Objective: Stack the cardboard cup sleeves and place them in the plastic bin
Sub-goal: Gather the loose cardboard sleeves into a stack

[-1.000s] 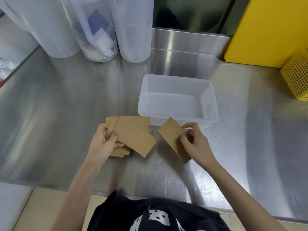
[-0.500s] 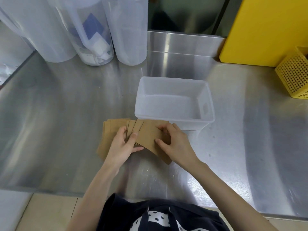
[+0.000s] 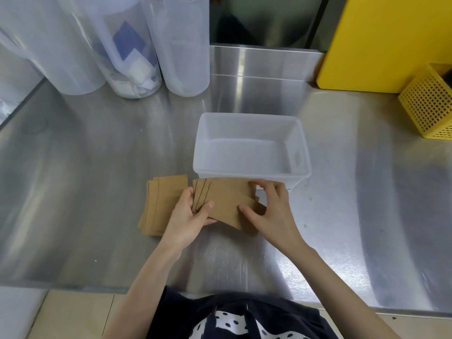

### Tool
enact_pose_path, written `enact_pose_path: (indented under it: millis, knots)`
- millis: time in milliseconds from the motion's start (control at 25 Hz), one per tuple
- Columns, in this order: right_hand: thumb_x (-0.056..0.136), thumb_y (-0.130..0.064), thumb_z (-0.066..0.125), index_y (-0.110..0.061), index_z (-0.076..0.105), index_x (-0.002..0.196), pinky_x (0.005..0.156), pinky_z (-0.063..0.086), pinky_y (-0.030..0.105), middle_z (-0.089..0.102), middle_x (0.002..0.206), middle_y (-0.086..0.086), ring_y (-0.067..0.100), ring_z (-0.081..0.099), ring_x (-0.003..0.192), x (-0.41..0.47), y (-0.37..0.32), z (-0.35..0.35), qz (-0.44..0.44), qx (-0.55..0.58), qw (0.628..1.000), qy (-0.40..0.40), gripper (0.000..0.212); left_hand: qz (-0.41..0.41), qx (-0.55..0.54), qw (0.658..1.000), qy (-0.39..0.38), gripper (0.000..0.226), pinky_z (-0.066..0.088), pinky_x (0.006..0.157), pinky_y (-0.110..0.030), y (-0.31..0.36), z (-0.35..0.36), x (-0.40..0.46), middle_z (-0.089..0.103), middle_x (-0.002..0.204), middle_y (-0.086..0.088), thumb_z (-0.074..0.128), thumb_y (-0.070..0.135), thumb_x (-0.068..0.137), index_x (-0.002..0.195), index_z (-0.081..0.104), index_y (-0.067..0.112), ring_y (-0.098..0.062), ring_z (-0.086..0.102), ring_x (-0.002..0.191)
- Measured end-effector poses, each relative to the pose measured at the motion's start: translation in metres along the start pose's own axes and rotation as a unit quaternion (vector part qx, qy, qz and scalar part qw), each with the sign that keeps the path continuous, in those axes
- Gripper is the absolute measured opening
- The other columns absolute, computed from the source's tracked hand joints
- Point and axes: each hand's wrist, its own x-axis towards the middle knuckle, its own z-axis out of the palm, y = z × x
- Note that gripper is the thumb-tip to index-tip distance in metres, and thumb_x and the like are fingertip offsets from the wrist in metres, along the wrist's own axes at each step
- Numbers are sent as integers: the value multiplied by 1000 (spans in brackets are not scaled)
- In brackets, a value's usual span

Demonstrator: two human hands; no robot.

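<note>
Several flat brown cardboard cup sleeves (image 3: pixel 226 204) are fanned into a loose stack just in front of the white plastic bin (image 3: pixel 303 152). My left hand (image 3: pixel 189 220) grips the stack's left end, thumb on top. At the right end my right hand (image 3: pixel 271 214) pinches the same stack, thumb on the top sleeve. A second small pile of sleeves (image 3: pixel 160 204) lies flat on the steel counter to the left, partly under my left hand. Nothing lies inside the bin.
Three tall translucent containers (image 3: pixel 137 50) stand at the back left. A yellow box (image 3: pixel 381 40) and a yellow perforated basket (image 3: pixel 430 104) sit at the back right. The counter's front edge (image 3: pixel 73 288) runs close to my body.
My right hand brought its single sleeve left onto the stack in my left hand. Both hands now hold one fanned stack, which has shifted right, leaving a small pile on the counter.
</note>
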Motion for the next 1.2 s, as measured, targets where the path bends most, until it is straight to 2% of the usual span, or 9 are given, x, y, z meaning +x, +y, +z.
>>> enact_pose_path:
  millis: [80,200,280,440,560,680,880,1080,1200]
  knots:
    - [78,-22,67,-24,33,132,94,35,23,36,120,-4,12,40,114,-4,7,-6,75,120,990,-8,64,1,-11,1000,-16,22,56,70,-16,0,2,-1,58,107,3,49,10,88,107,42,19,-9,60,98]
    - [84,-9,59,-23,39,128,78,47,15,54,113,3,17,54,101,-8,18,-10,104,260,960,-19,51,7,-13,998,-57,24,55,75,-16,-3,11,-3,57,107,9,48,10,88,106,42,25,-6,58,101]
    - [84,-2,55,-22,48,117,70,49,8,59,105,1,12,57,93,-10,24,-13,65,246,967,-3,39,12,14,997,-74,25,52,86,-19,-9,16,-3,57,107,12,49,11,88,101,43,31,-5,56,106]
    - [82,2,57,-29,54,96,72,44,5,62,91,-10,-6,57,79,-16,34,-13,6,183,983,-2,35,6,90,993,-78,28,41,100,-27,-25,18,0,58,110,6,55,10,84,98,43,32,-15,53,115]
    - [77,-5,60,-38,49,99,79,38,-1,59,96,-13,-12,54,88,-23,44,-5,5,136,991,-16,41,13,162,983,-80,42,40,104,-33,-35,20,-3,58,114,3,58,11,82,111,35,30,-16,54,113]
    - [70,-13,53,-41,44,106,83,37,-1,57,100,-11,-7,54,93,-26,53,3,18,138,990,-14,47,27,189,978,-80,46,39,100,-30,-42,23,-6,57,107,14,58,8,81,112,32,31,-15,55,107]
    - [70,-10,44,-44,36,109,79,42,9,49,106,-14,1,52,90,-28,61,16,36,172,984,-17,53,26,230,969,-86,39,34,87,-16,-48,35,-6,49,117,0,53,12,85,112,32,29,-15,50,105]
    - [74,-9,41,-41,40,100,73,38,1,51,95,-15,-11,52,84,-26,59,12,25,130,991,3,41,42,233,969,-62,26,35,71,-13,-48,36,-2,52,111,-3,48,13,88,107,37,26,-14,50,94]
    - [83,1,46,-38,41,86,64,38,3,52,78,-14,-11,52,70,-24,62,9,24,77,997,-11,40,39,259,963,-56,24,32,67,-13,-53,36,0,55,106,-7,47,14,89,112,42,17,-14,50,90]
